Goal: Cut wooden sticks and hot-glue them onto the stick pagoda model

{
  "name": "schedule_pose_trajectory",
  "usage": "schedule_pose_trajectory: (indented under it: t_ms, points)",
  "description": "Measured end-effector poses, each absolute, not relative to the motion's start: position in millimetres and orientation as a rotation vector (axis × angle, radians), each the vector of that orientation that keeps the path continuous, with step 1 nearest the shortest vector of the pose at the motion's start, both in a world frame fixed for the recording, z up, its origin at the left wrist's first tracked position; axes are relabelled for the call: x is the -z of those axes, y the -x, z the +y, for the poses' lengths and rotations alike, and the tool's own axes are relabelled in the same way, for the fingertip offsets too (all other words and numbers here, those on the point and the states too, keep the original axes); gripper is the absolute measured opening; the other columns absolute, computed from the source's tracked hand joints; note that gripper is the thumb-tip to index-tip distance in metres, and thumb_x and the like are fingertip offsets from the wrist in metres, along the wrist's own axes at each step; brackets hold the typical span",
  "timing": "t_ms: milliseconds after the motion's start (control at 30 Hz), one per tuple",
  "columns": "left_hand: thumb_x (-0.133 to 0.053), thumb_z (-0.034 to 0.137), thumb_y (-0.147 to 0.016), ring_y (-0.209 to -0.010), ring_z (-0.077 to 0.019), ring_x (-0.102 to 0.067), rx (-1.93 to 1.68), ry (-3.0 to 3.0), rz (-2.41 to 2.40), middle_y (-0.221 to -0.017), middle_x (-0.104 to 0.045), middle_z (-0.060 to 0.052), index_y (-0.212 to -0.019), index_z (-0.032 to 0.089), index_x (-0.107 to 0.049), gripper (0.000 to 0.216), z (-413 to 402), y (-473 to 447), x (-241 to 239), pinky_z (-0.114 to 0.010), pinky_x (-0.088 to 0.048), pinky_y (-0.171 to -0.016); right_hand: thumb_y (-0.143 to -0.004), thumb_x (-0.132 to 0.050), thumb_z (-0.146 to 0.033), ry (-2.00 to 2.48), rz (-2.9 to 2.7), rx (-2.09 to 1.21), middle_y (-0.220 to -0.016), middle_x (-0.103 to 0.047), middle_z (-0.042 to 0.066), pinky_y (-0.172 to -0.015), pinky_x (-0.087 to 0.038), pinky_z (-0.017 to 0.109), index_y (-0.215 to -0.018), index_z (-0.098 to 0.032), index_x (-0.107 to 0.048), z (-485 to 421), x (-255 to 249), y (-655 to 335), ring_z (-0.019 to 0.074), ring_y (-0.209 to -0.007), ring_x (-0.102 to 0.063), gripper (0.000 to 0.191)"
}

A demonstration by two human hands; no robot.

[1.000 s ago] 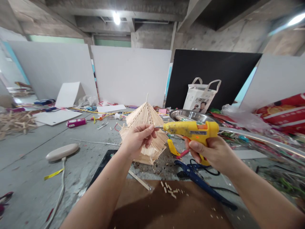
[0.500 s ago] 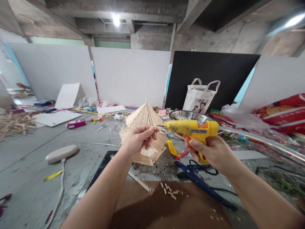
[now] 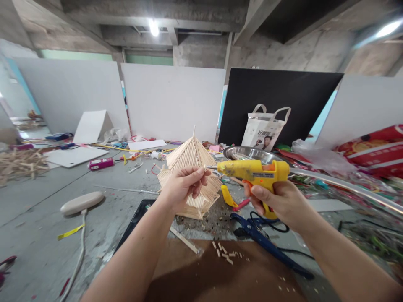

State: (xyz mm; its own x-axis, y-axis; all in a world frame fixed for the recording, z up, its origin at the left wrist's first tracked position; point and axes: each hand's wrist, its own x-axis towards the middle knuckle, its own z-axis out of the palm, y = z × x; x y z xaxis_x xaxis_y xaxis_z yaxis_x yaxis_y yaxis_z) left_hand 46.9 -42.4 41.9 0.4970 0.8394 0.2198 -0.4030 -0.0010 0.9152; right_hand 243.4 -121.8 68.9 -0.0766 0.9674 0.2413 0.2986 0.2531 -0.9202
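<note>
My right hand [image 3: 272, 197] grips a yellow hot glue gun [image 3: 252, 170] by its handle, with a long clear glue stick [image 3: 333, 180] running out of its back. The metal nozzle points left and meets the fingertips of my left hand [image 3: 185, 184]. Those fingers pinch a tiny pale piece of wood [image 3: 205, 167], mostly hidden by the thumb and finger. Behind the left hand stands a model pavilion of thin wooden sticks [image 3: 192, 151] with a pointed roof and a spike on top; my hand covers part of its middle.
Blue cutters [image 3: 270, 243] lie below the glue gun, near short cut stick pieces [image 3: 225, 253] on a brown board [image 3: 189, 281]. A steel bowl [image 3: 252, 153] and a white bag [image 3: 262, 130] stand behind. Left are a white power strip [image 3: 82, 203] and a stick pile [image 3: 22, 163].
The glue gun's nozzle has come slightly closer to the small wood piece at my left fingertips. Both hands otherwise stay almost still.
</note>
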Motion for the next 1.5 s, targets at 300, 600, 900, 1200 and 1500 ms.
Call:
schedule_pose_trajectory:
  t_ms: [300,600,900,1200,1500]
  points:
    - [-0.056,0.03,-0.072,-0.036,-0.0008,-0.038,-1.034,-1.214,0.449,-0.054,-0.052,0.004,-0.067,0.013,-0.059,0.017,-42.2,-47.3,-41.2,-0.015,-0.026,-0.034,-0.067,-0.055,-0.049,1.21,-1.651,-0.859,-0.048,-0.046,-0.003,-0.034,-0.032,0.021,-0.065,-0.018,-0.05,-124.2,-70.2,-244.3,0.0048,-0.034,-0.039,0.032]
    - [-0.057,0.031,-0.071,-0.036,-0.0007,-0.037,-1.026,-1.212,0.479,-0.055,-0.051,0.004,-0.072,0.013,-0.062,0.019,-43.0,-47.4,-41.9,-0.015,-0.025,-0.033,-0.067,-0.056,-0.047,1.189,-1.623,-0.875,-0.046,-0.044,-0.005,-0.033,-0.034,0.019,-0.067,-0.018,-0.051,-122.1,-72.9,-241.8,0.0045,-0.034,-0.039,0.029]
    - [-0.057,0.031,-0.071,-0.036,-0.0007,-0.037,-1.005,-1.204,0.488,-0.055,-0.051,0.003,-0.072,0.014,-0.062,0.018,-44.6,-47.2,-43.2,-0.015,-0.026,-0.034,-0.068,-0.054,-0.048,1.213,-1.574,-0.844,-0.042,-0.045,-0.005,-0.035,-0.034,0.019,-0.066,-0.017,-0.051,-117.6,-71.9,-243.3,0.0053,-0.036,-0.04,0.031]
    - [-0.058,0.033,-0.068,-0.037,-0.0024,-0.035,-1.276,-1.394,0.697,-0.055,-0.053,0.002,-0.07,0.014,-0.062,0.019,-47.8,-32.4,-59.7,-0.017,-0.026,-0.035,-0.071,-0.05,-0.049,1.294,-1.524,-0.768,-0.039,-0.048,-0.003,-0.04,-0.034,0.022,-0.07,-0.015,-0.054,-110.5,-54.7,-264.1,0.0075,-0.037,-0.041,0.034]
    - [-0.042,0.035,-0.077,-0.054,-0.0097,-0.046,-1.699,-2.238,1.496,-0.058,-0.055,-0.001,-0.071,0.015,-0.064,0.03,1.3,-28.2,-94.1,-0.022,-0.031,-0.053,-0.067,-0.053,-0.052,1.391,-1.324,-0.713,-0.036,-0.044,-0.004,-0.04,-0.029,0.024,-0.068,-0.016,-0.053,-99.2,-19.7,-287.1,0.0102,-0.036,-0.04,0.036]
